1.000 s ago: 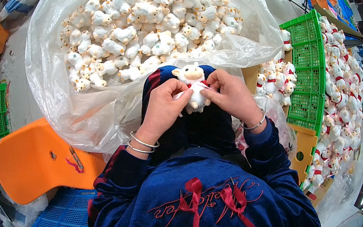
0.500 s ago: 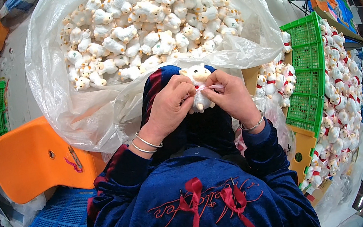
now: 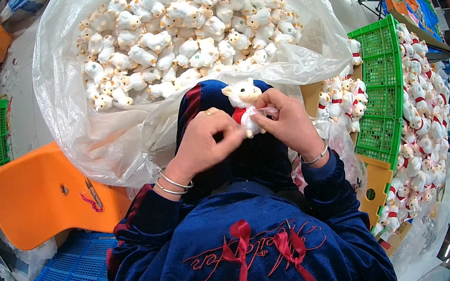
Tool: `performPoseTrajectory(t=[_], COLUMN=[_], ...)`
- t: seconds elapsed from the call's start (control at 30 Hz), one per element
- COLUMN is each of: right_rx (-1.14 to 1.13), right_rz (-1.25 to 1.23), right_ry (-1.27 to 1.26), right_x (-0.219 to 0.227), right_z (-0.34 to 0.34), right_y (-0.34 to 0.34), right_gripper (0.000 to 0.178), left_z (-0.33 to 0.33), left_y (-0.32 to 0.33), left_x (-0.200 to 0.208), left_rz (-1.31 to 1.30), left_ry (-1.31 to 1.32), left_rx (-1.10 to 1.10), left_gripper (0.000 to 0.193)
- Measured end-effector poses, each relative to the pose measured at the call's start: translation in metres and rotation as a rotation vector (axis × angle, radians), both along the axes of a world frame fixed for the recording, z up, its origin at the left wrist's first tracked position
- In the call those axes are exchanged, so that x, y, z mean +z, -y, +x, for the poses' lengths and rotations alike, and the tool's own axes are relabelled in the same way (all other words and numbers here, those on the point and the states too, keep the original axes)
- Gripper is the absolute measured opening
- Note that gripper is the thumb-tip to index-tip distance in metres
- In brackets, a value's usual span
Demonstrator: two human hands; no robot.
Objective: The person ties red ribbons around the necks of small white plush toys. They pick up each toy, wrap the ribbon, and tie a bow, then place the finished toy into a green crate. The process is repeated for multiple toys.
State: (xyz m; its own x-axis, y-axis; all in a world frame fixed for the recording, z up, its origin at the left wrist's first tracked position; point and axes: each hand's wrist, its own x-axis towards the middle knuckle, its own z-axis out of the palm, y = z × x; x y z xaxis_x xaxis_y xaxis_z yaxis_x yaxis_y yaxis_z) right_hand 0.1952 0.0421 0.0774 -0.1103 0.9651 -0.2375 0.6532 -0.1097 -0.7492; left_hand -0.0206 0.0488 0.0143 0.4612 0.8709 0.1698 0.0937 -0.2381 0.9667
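Observation:
A small white plush toy animal (image 3: pixel 242 95) with cream ears is upright over my lap, its face turned to the right. Red cloth (image 3: pixel 239 115) shows around its neck and side. My right hand (image 3: pixel 289 122) pinches the toy at its chest, with a pale pinkish strip (image 3: pixel 269 111) between thumb and fingers. Beside the toy's lower left, my left hand (image 3: pixel 207 143) is curled closed, its fingertips close to the toy's body. Whatever those fingers hold is hidden.
Ahead lies a big clear plastic bag (image 3: pixel 71 107) full of white plush toys (image 3: pixel 182 33). Right are a green crate (image 3: pixel 375 90) and red-scarfed toys (image 3: pixel 421 112). Left stands an orange chair (image 3: pixel 36 198) with snips (image 3: pixel 92 191) on it, above a blue crate (image 3: pixel 76 269).
My left hand has drawn back left and curled, away from the toy's chest. The toy has turned rightward, and more red cloth shows. My right hand stays almost in place.

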Motion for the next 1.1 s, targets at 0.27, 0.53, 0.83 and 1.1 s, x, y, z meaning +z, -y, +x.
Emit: performPoseTrajectory(t=[0.27, 0.53, 0.83, 1.1], right_rx=[0.02, -0.039, -0.026, -0.053], right_rz=[0.014, -0.036, -0.02, 0.061], right_ry=[-0.014, -0.105, -0.034, -0.02], right_x=[-0.007, -0.012, -0.011, -0.007], right_z=[0.0, 0.006, 0.009, 0.022], right_y=[0.006, 0.004, 0.002, -0.004], right_gripper=[0.022, 0.021, 0.02, 0.016], left_z=[0.002, 0.01, 0.025, 0.022], left_y=[-0.008, -0.01, 0.0, -0.006], left_x=[0.002, 0.006, 0.016, 0.012], left_rz=[-0.713, -0.817, -0.587, -0.079], left_ry=[0.082, 0.039, -0.039, -0.111], left_rx=[0.013, -0.082, 0.059, 0.108], left_gripper=[0.031, 0.028, 0.017, 0.015])
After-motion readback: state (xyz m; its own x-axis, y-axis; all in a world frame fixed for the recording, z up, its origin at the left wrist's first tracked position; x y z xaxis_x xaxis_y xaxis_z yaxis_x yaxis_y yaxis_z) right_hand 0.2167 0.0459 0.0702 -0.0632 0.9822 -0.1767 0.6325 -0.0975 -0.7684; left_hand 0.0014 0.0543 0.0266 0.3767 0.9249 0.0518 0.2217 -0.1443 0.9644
